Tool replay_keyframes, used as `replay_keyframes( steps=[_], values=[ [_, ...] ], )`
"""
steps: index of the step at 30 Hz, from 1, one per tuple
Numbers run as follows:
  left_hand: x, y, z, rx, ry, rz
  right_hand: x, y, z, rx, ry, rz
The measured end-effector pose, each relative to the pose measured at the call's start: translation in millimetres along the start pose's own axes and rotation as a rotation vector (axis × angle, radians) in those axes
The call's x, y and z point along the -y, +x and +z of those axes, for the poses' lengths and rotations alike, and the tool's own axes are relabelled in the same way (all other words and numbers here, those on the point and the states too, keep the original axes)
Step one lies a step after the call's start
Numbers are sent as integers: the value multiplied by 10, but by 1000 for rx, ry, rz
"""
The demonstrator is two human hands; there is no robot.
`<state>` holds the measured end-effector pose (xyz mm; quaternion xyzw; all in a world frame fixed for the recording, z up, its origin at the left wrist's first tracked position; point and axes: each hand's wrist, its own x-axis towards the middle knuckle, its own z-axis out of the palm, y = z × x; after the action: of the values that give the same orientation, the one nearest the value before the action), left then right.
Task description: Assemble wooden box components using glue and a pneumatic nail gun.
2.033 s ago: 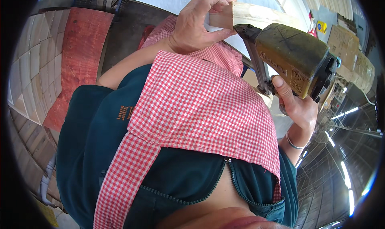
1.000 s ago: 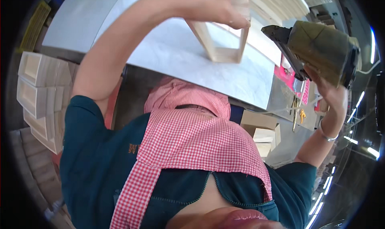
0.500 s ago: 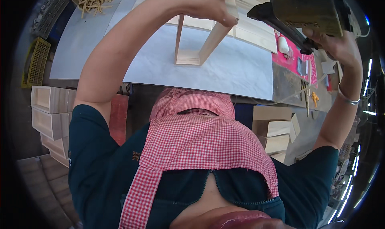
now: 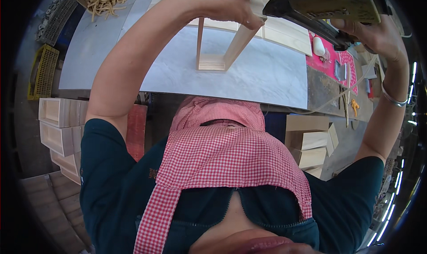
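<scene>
A pale wooden box frame (image 4: 240, 43) stands on the light marbled tabletop (image 4: 173, 67), its near end board low and its far part hidden behind my arm. My left hand (image 4: 233, 7) grips the frame's upper part, thumb over the right-hand board. In my right hand (image 4: 378, 38) is a dark nail gun (image 4: 333, 7), fingers wrapped round its handle. The gun's black nose points left, close to the frame's far right corner. Whether it touches the wood I cannot tell.
Flat wooden boards (image 4: 287, 34) lie behind the frame. A white bottle (image 4: 318, 46) rests on pink cloth at the right. Wooden boxes (image 4: 55, 138) are stacked at lower left, others (image 4: 311, 140) at lower right. Wood strips (image 4: 104, 0) fill a container at far left.
My right hand has brought the nail gun left, nearer the frame's corner. The left hand keeps its grip on the frame. The whole view has shifted slightly.
</scene>
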<state>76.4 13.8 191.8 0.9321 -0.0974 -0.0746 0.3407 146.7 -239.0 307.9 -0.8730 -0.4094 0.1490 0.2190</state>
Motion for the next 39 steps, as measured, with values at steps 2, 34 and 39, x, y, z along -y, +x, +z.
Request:
replay_keyframes(
  steps=[2, 34, 39],
  values=[
    [18, 6, 12, -6, -33, 0, 5, 16, 11, 15, 50, 12],
    [-3, -21, 18, 48, -161, -42, -1239, 87, -908, 69, -335, 129],
    [85, -6, 1, 60, -87, 22, -347, 68, -276, -2, -396, 125]
  ],
)
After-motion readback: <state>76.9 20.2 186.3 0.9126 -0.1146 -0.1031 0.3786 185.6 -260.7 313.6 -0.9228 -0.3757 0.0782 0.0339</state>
